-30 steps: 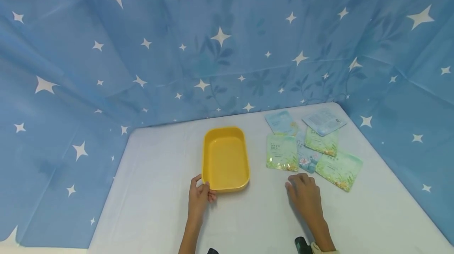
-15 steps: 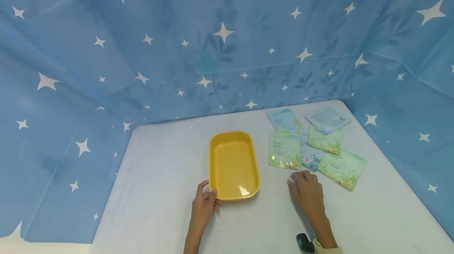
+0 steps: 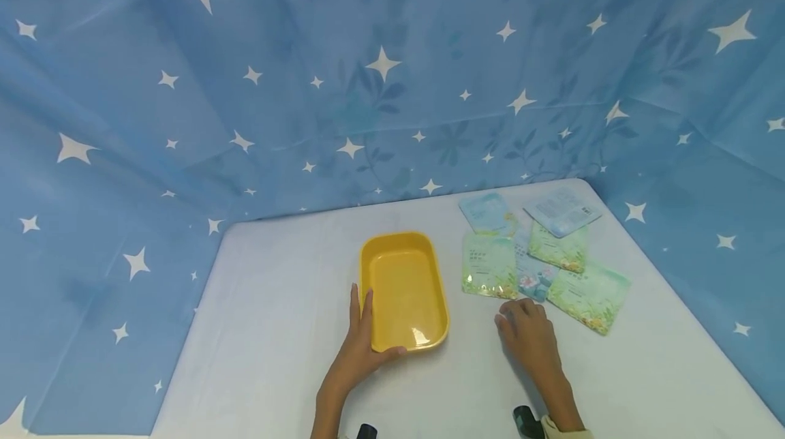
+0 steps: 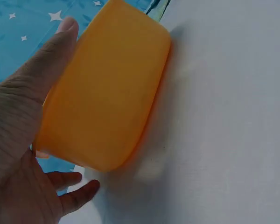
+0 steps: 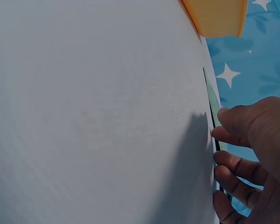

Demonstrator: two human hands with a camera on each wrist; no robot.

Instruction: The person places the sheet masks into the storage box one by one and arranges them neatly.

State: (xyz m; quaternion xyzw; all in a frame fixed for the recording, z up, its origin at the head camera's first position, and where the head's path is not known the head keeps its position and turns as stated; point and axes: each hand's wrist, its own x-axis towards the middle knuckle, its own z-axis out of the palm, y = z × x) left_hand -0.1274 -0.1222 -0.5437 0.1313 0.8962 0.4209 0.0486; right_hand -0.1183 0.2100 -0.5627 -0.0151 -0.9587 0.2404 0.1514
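A yellow plastic tray (image 3: 405, 296) sits on the white table. At its near left corner is my left hand (image 3: 358, 350), its fingers spread along the left side and its thumb stretched along the near rim. The left wrist view shows the extended thumb against the tray's orange-looking wall (image 4: 102, 88). My right hand (image 3: 532, 340) rests on the table with loosely bent fingers and holds nothing. Just beyond its fingertips lie a green sachet (image 3: 489, 267) and a blue floral sachet (image 3: 532, 272). In the right wrist view, its fingertips (image 5: 222, 173) touch the tabletop.
More flat sachets overlap at the back right: a green one (image 3: 590, 297), another green one (image 3: 559, 245), a pale blue one (image 3: 563, 210) and a blue one (image 3: 488, 213). A blue star-print curtain (image 3: 294, 112) surrounds the white table (image 3: 270, 330).
The tray has shifted slightly right and nearer. My left hand has gone from pinching its corner to spread fingers beside it. The right hand has stayed put.
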